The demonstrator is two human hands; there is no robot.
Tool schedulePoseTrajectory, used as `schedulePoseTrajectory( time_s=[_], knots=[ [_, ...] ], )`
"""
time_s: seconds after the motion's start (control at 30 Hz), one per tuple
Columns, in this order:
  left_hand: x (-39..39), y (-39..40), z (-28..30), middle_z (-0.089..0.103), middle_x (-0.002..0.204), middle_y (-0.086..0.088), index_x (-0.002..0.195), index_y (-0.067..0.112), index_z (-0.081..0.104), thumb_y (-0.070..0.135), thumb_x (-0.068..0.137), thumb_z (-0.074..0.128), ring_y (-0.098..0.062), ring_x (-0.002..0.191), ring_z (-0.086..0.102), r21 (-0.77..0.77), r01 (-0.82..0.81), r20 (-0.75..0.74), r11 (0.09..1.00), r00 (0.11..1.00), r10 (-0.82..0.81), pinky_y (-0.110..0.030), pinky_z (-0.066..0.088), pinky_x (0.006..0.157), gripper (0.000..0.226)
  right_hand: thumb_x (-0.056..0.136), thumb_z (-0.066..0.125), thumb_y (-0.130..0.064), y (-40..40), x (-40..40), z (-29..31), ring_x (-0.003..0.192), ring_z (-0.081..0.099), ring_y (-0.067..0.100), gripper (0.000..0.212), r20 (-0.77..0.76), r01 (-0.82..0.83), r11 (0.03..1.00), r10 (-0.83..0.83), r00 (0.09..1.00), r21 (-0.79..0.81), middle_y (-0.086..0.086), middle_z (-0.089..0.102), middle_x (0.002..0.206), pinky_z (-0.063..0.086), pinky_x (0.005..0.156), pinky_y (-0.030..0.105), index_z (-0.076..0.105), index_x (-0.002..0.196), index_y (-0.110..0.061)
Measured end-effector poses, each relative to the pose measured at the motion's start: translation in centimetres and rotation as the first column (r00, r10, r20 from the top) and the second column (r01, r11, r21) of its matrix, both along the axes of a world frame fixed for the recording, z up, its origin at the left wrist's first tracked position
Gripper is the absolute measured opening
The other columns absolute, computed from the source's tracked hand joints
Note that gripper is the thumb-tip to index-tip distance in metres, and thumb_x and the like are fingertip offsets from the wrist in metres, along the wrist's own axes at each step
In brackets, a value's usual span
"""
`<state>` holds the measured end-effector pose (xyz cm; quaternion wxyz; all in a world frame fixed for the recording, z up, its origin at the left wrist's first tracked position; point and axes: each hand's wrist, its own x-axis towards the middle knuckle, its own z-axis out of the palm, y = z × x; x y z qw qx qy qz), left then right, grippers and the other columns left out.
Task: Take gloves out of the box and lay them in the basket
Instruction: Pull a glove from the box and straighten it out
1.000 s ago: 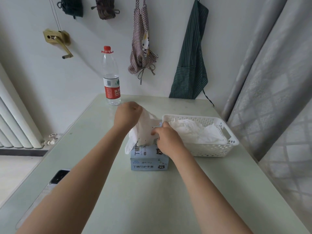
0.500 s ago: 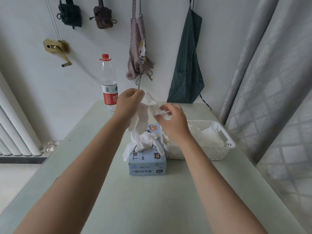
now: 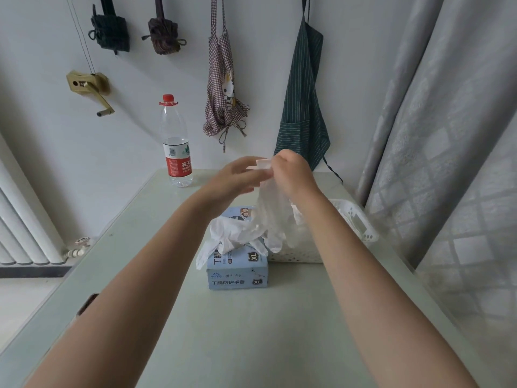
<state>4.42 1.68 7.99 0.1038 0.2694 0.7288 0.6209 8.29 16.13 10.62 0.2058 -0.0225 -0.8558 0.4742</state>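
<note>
Thin, seemingly translucent glove (image 3: 275, 217); perforated plastic basket (image 3: 361, 228)

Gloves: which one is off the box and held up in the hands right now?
The glove hanging from the right hand above the basket, its cuff at the left hand. The other gloves lie bunched on the box opening.

Both bare forearms reach forward and converge, the hands raised close together. The left hand (image 3: 237, 177) has its fingers extended toward the right, its fingertips touching what the right pinches. The right hand (image 3: 291, 175) is curled, knuckles up, pinching the top edge of a glove (image 3: 272, 214) that hangs beneath it.
</note>
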Motion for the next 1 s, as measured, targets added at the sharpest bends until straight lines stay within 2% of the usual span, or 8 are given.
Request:
schedulePoseTrajectory(
  time_s=[0.1, 0.27, 0.43, 0.5, 0.6, 0.77, 0.9, 1.0],
  knots=[
    [0.4, 0.7, -0.6, 0.073, 0.112, -0.006, 0.123, 0.014, 0.06, 0.027, 0.076, 0.074, -0.021, 0.107, 0.068, -0.042, 0.031, -0.004, 0.999, 0.999, -0.031, -0.041, 0.048, 0.102, 0.05, 0.087, 0.048, -0.021, 0.5, 0.2, 0.8, 0.059, 0.029, 0.017, 0.029, -0.033, 0.022, 0.999, -0.021, 0.999, 0.036, 0.001, 0.032, 0.064, 0.025, 0.054, 0.032, 0.031, 0.065, -0.016],
    [0.4, 1.7, -1.7, 0.072, 0.093, -0.007, 0.104, 0.009, 0.07, 0.023, 0.076, 0.06, -0.018, 0.084, 0.069, 0.057, -0.086, 0.022, 0.995, 0.996, 0.085, -0.032, 0.055, 0.08, 0.032, 0.081, 0.06, -0.023, 1.6, -0.2, 1.0, 0.057, 0.026, 0.016, 0.036, -0.085, 0.023, 0.991, -0.011, 0.996, 0.135, 0.004, 0.028, 0.062, 0.022, 0.055, 0.031, 0.033, 0.059, -0.014],
    [0.0, 1.6, -2.9, 0.064, 0.074, -0.005, 0.095, 0.004, 0.072, 0.042, 0.082, 0.064, -0.021, 0.066, 0.057, -0.034, -0.088, 0.077, 0.996, 0.993, 0.09, -0.03, 0.041, 0.061, 0.041, 0.087, 0.058, -0.022, 3.1, -0.7, 1.1, 0.063, 0.039, 0.015, 0.032, -0.106, 0.062, 0.993, -0.051, 0.993, 0.105, 0.007, 0.046, 0.068, 0.03, 0.057, 0.03, 0.058, 0.079, 0.009],
    [-0.1, 1.9, -3.4, 0.072, 0.088, -0.009, 0.102, 0.005, 0.073, 0.038, 0.085, 0.067, -0.025, 0.077, 0.067, -0.045, -0.037, 0.11, 0.998, 0.993, 0.042, -0.033, 0.051, 0.069, 0.038, 0.088, 0.055, -0.019, 3.8, -0.8, 0.8, 0.064, 0.039, 0.016, 0.029, -0.087, 0.086, 0.993, -0.079, 0.993, 0.077, 0.005, 0.046, 0.068, 0.029, 0.054, 0.028, 0.056, 0.077, 0.008],
    [-0.6, 2.4, -4.2, 0.073, 0.109, -0.014, 0.11, 0.002, 0.07, 0.022, 0.093, 0.063, -0.029, 0.101, 0.07, -0.065, 0.014, 0.192, 0.998, 0.981, -0.001, -0.038, 0.055, 0.092, 0.027, 0.084, 0.05, -0.013, 4.8, -1.1, 0.6, 0.058, 0.026, 0.015, 0.032, -0.095, 0.118, 0.993, -0.116, 0.989, 0.024, 0.002, 0.028, 0.059, 0.021, 0.053, 0.028, 0.031, 0.058, -0.012],
    [-2.2, 3.3, -5.2, 0.07, 0.111, -0.017, 0.117, -0.004, 0.064, 0.023, 0.096, 0.06, -0.031, 0.099, 0.068, -0.02, -0.061, 0.327, 0.998, 0.943, 0.064, -0.043, 0.053, 0.096, 0.034, 0.083, 0.046, -0.015, 6.6, -2.0, -0.4, 0.052, 0.019, 0.014, 0.037, -0.034, 0.159, 0.986, -0.161, 0.986, -0.043, -0.004, 0.02, 0.054, 0.017, 0.047, 0.029, 0.02, 0.059, -0.02],
    [-5.2, 4.9, -3.5, 0.07, 0.095, -0.015, 0.103, 0.0, 0.07, 0.038, 0.078, 0.072, -0.028, 0.085, 0.061, -0.097, -0.166, 0.257, 0.981, 0.948, 0.186, -0.041, 0.05, 0.083, 0.046, 0.092, 0.047, -0.017, 9.0, -3.4, -1.8, 0.056, 0.032, 0.018, 0.032, 0.122, 0.223, 0.952, -0.201, 0.972, -0.208, 0.0, 0.035, 0.061, 0.025, 0.05, 0.028, 0.034, 0.062, -0.017],
    [-8.1, 7.8, -2.0, 0.067, 0.079, -0.007, 0.095, 0.006, 0.07, 0.025, 0.083, 0.068, -0.02, 0.066, 0.062, -0.249, -0.318, 0.016, 0.915, 0.943, 0.332, -0.02, 0.051, 0.059, 0.022, 0.093, 0.048, -0.014, 12.5, -5.0, -4.1, 0.069, 0.055, 0.025, 0.016, 0.299, 0.323, 0.886, -0.225, 0.927, -0.333, 0.012, 0.057, 0.08, 0.039, 0.055, 0.026, 0.06, 0.093, -0.004]
  ],
)
